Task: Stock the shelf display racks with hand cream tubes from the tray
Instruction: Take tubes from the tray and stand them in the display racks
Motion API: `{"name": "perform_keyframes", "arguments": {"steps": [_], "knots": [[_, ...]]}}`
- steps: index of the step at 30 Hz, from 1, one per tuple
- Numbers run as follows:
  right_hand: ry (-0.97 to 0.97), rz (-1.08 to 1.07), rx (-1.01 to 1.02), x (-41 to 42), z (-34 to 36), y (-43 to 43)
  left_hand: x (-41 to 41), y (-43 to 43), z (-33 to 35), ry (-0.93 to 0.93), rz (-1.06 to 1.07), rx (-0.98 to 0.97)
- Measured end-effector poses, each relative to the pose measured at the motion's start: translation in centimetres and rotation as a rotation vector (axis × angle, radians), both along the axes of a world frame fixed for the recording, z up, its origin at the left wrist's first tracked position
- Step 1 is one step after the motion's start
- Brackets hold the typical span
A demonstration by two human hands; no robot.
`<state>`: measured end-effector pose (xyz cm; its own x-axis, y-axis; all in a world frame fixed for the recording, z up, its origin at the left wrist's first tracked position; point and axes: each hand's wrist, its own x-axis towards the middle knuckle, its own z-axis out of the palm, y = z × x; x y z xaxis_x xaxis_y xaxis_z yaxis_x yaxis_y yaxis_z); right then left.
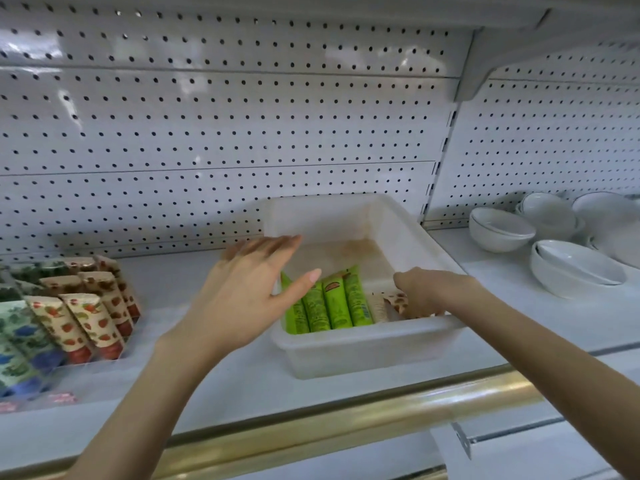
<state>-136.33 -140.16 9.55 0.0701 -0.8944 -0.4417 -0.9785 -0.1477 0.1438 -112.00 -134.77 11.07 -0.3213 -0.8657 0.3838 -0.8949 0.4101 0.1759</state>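
Hand cream tubes [93, 317] in a strawberry print lean in rows, red caps to the front, in the clear display rack [52, 382] at the far left of the shelf, with blue-flowered tubes [20, 341] in the rows beside them. Your left hand [242, 289] hovers flat and wide, fingers straight and holding nothing, over the left rim of the white plastic tray [363, 336] at mid-shelf. Against the tray's near wall lie the green tubes [334, 303], side by side, and to their right a pale tube [379, 308] and a strawberry-print tube [398, 299]. Your right hand [433, 289] dips into that right corner, fingers curled down among the tubes; whether one is pinched cannot be told. White bowls [502, 230] sit stacked further right.

The step in hand looks like drawing the next tube from the tray. Take it by the body rather than the cap, and rest your free hand on the rim so the light tray does not slide. Carry the tube to the row of its own print, and set it cap-forward like its neighbours.

The green tubes bear dark print and a small badge, too blurred to read. The pink tags [62, 398] on the rack front are equally illegible, so no brand can be made out.
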Motion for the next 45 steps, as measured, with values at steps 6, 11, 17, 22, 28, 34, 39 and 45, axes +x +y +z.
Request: {"name": "perform_keyframes", "arguments": {"steps": [6,11,17,22,28,34,39,45], "knots": [[-0.278,-0.068,-0.02,-0.6,-0.4,-0.8,0.4,-0.1,-0.4,0.076,-0.046,0.047],[-0.961,-0.127,-0.293,0.1,1.4,-1.0,0.6,-0.2,-0.6,0.238,-0.107,0.094],[-1.608,-0.078,-0.296,3.6,5.0,1.6,-1.2,-0.7,-0.2,0.619,-0.203,0.16],[-1.739,-0.002,-0.335,5.2,6.1,3.6,-1.9,0.0,0.8,0.858,-0.301,0.218],[-1.729,0.033,-0.257,5.1,5.8,3.7,-1.9,0.1,0.7,0.852,-0.274,0.224],[-1.522,-0.168,-0.128,1.8,4.2,0.8,-0.7,-0.2,0.1,0.829,-0.234,0.246],[-0.908,-0.261,0.114,-0.3,0.9,-0.9,0.2,-0.4,0.3,0.853,-0.219,0.244],[-0.499,-0.226,0.21,0.1,-1.1,-1.9,0.4,-0.6,-0.1,0.854,-0.2,0.251]]}}
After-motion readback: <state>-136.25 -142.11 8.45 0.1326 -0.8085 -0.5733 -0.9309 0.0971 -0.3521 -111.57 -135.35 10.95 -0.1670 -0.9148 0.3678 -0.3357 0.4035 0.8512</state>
